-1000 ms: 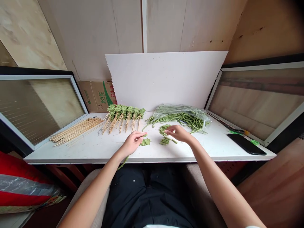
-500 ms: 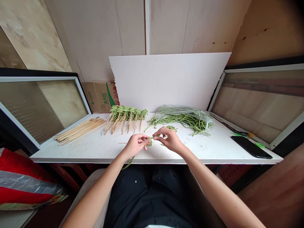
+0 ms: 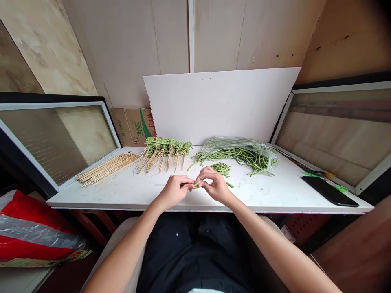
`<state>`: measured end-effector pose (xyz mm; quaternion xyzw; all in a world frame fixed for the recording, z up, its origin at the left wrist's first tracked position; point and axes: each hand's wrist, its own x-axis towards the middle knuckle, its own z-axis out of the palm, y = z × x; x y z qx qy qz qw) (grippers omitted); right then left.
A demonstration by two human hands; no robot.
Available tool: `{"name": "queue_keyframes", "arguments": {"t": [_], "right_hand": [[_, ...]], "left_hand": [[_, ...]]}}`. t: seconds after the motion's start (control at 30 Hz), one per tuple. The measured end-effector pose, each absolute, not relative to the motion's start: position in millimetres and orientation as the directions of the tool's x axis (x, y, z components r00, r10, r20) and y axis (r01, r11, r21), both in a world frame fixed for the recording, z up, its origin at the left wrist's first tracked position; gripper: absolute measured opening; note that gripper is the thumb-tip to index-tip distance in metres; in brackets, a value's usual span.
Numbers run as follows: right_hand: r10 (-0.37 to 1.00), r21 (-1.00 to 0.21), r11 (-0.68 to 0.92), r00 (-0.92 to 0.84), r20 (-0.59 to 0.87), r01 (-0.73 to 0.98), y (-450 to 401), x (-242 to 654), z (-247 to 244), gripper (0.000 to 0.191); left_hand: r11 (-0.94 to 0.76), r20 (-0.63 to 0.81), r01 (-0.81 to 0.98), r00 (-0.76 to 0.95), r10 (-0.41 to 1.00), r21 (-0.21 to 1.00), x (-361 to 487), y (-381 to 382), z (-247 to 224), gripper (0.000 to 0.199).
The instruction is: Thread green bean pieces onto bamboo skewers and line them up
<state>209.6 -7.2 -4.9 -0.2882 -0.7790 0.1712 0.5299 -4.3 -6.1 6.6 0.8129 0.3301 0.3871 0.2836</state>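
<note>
The right hand (image 3: 215, 186) has moved from the bean bits (image 3: 221, 169) to the left hand (image 3: 175, 190) since a second ago. Both hands are nearly closed, pinching a green bean (image 3: 196, 185) between their fingertips, above the white table (image 3: 259, 197). Farther back sit beans on sticks (image 3: 168, 147) and long beans (image 3: 240, 155) in a clear bag (image 3: 271, 158).
</note>
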Motion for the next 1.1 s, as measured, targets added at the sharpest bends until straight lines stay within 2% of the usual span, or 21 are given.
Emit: {"name": "queue_keyframes", "arguments": {"t": [0.17,0.23,0.33,0.4,0.47,0.53,0.63,0.73,0.83,0.87,0.97,1.1], "right_hand": [[0.75,-0.755,0.65,-0.236,0.618,0.086,3,202,-26,0.043],[0.768,-0.784,0.618,-0.254,0.588,0.053,5,201,-30,0.043],[0.797,-0.806,0.589,-0.208,0.567,0.062,9,209,-27,0.042],[0.837,-0.836,0.544,-0.108,0.536,0.069,15,224,-21,0.043],[0.87,-0.866,0.491,-0.007,0.492,0.097,22,246,-14,0.044],[0.859,-0.852,0.489,0.069,0.508,0.184,31,268,-9,0.047],[0.867,-0.82,0.433,0.076,0.493,0.376,40,294,-6,0.052],[0.894,-0.772,0.361,0.041,0.446,0.523,44,308,-4,0.057],[0.935,-0.706,0.308,-0.066,0.348,0.638,43,320,0,0.053],[0.947,-0.679,0.299,-0.12,0.298,0.67,43,324,2,0.048],[0.962,-0.621,0.271,-0.232,0.145,0.735,41,335,5,0.032],[0.981,-0.58,0.182,-0.183,0.057,0.794,40,338,1,0.019]], "left_hand": [[-0.566,0.406,0.235,0.49,0.771,0.79,-8,1,2,0.022],[-0.548,0.383,0.232,0.502,0.775,0.804,-11,3,2,0.021],[-0.577,0.384,0.292,0.512,0.768,0.763,-21,8,7,0.019],[-0.581,0.408,0.341,0.459,0.789,0.739,-35,15,11,0.02],[-0.545,0.453,0.377,0.309,0.836,0.749,-55,24,17,0.022],[-0.539,0.515,0.435,0.183,0.838,0.722,-80,33,24,0.028],[-0.499,0.574,0.529,0.028,0.818,0.686,-125,42,41,0.035],[-0.402,0.63,0.651,-0.153,0.762,0.644,-173,43,72,0.032],[-0.282,0.682,0.765,-0.263,0.683,0.578,-216,42,119,0.025],[-0.285,0.722,0.783,-0.279,0.633,0.553,-226,42,137,0.023],[-0.408,0.821,0.798,-0.179,0.542,0.443,-239,44,186,0.032],[-0.446,0.886,0.856,-0.029,0.462,0.261,-219,57,228,0.038]]}}
